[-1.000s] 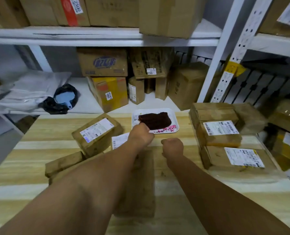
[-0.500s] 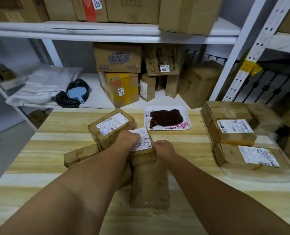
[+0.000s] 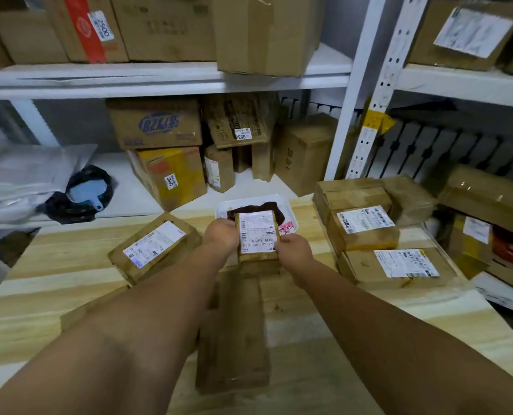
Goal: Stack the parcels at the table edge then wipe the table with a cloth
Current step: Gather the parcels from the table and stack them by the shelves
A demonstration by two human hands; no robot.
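Here both hands hold one small parcel [image 3: 258,235] lifted off the wooden table [image 3: 54,274], its white label facing up. The left hand [image 3: 221,236] grips its left edge with fingers curled round it, and the right hand [image 3: 292,252] pinches its lower right corner. The parcel hangs in front of a white tray [image 3: 288,205] that sits at the far edge of the table and carries a dark brown cloth [image 3: 250,209]; the parcel hides much of both.

Below the held parcel a long brown box [image 3: 234,333] lies flat on the table between the two forearms, running toward the near edge. To the left, a labelled parcel [image 3: 155,247] lies tilted on the table, well apart from the left hand. A plain flat box [image 3: 78,313] shows partly under the left forearm.

On the right side of the table stands a stack [image 3: 366,226] of taped parcels: a wide one with a label at the bottom near the table's edge, a smaller labelled one above it, and a plain one behind.

Beyond the table, white shelves [image 3: 159,79] hold many cardboard cartons, some grey mailer bags [image 3: 24,181] and a black bag [image 3: 84,190] at the left.
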